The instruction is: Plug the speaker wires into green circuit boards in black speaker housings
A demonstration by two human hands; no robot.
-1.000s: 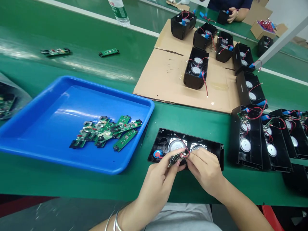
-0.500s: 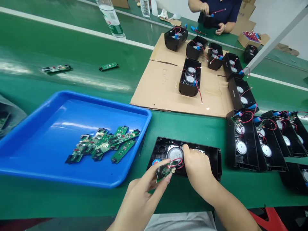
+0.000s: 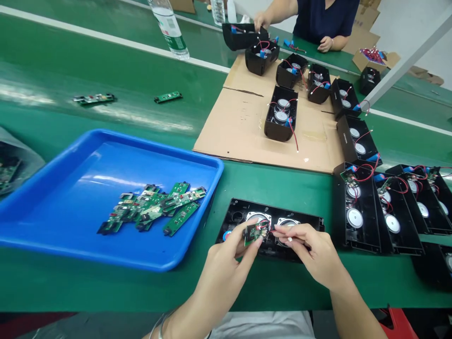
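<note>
From where I stand, the person's left hand (image 3: 226, 263) has a small circuit board (image 3: 254, 233) gripped between thumb and fingers, raised just over an open black housing (image 3: 278, 253). The right hand (image 3: 314, 247) pinches a thin wire, a white plug (image 3: 290, 239) poking out at the fingertips – whether it touches anything below, I cannot tell. The housing lies on the green bench (image 3: 282, 287) near its front edge, just beside the right edge of a blue tray (image 3: 116, 165). More boards (image 3: 181, 219) sit heaped toward that tray's right edge. Beyond the housing a cardboard sheet (image 3: 240, 127) carries open speaker housings (image 3: 278, 132), mostly along its far and right edges. At its far left corner a co-worker's hand (image 3: 262, 21) grasps another housing (image 3: 238, 42) – tilted, over the bench.
</note>
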